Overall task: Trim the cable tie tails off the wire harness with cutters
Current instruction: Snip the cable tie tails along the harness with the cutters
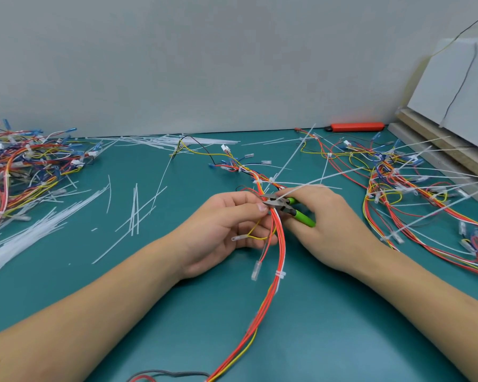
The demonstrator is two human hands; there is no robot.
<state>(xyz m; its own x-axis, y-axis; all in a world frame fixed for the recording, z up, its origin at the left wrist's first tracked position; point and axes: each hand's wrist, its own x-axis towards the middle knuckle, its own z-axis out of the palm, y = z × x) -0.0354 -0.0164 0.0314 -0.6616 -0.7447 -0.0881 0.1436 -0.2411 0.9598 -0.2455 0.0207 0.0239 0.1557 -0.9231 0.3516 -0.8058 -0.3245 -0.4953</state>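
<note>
the right hand (323, 224) grips the green-handled cutters (284, 206), fingers curled round the handles, and the metal tip meets the wire bundle (278, 244) right where the left hand (232, 221) pinches it between thumb and fingertips. a long white tie tail (323, 179) runs from that meeting point up and away to the right, so the blades seem set at its root; whether they have already bitten through cannot be told. to do this cut well, i judge the flat of the blades should sit flush against the tie's head, clear of the orange and white wires just beside it, and the pinch should keep the bundle steady so no stub is left. below the grip the bundle hangs toward the viewer, past a tie (279, 274) already cut short. both forearms reach in from the near edge, wrists low over the green mat (177, 312), palms turned inward toward each other. farther out, cut tails (134, 213) lie scattered to the left, with a heap of wires (25, 166) beyond them and more untrimmed wires (398, 183) off to the right.
</note>
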